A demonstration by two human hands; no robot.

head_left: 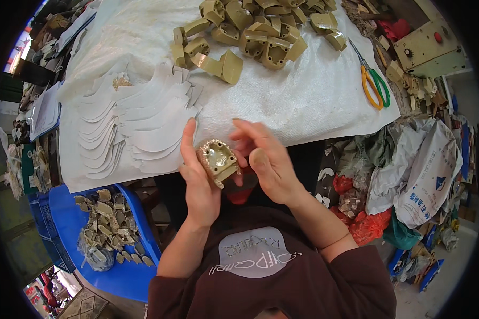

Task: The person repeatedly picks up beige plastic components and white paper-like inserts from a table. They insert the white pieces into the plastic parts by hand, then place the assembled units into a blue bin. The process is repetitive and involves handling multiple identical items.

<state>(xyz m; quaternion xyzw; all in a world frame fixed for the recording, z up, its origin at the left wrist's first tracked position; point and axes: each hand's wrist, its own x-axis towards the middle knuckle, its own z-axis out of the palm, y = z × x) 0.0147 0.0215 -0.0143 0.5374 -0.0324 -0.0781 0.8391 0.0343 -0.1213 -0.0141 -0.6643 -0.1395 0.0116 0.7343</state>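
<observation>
My left hand (pixel 197 186) is closed around a shoe heel (pixel 218 159) with an olive, hollow top with small holes and a glittery covering around its side. Just to the right, my right hand (pixel 269 167) has its fingers apart, slightly smeared by motion; some fingertips come close to the heel, and I cannot tell if they touch it. Beyond my left hand, overlapping curved white cut pieces (pixel 149 125) lie in rows on the white woven sheet (pixel 282 106). A pile of bare olive heels (pixel 266 37) sits at the far side.
Scissors (pixel 375 87) with orange and green handles lie at the sheet's right. A blue plastic chair (pixel 127 279) at lower left bears several glitter-covered heels (pixel 109 218). A metal box (pixel 431 48) with a red button stands far right, above plastic bags (pixel 428 170).
</observation>
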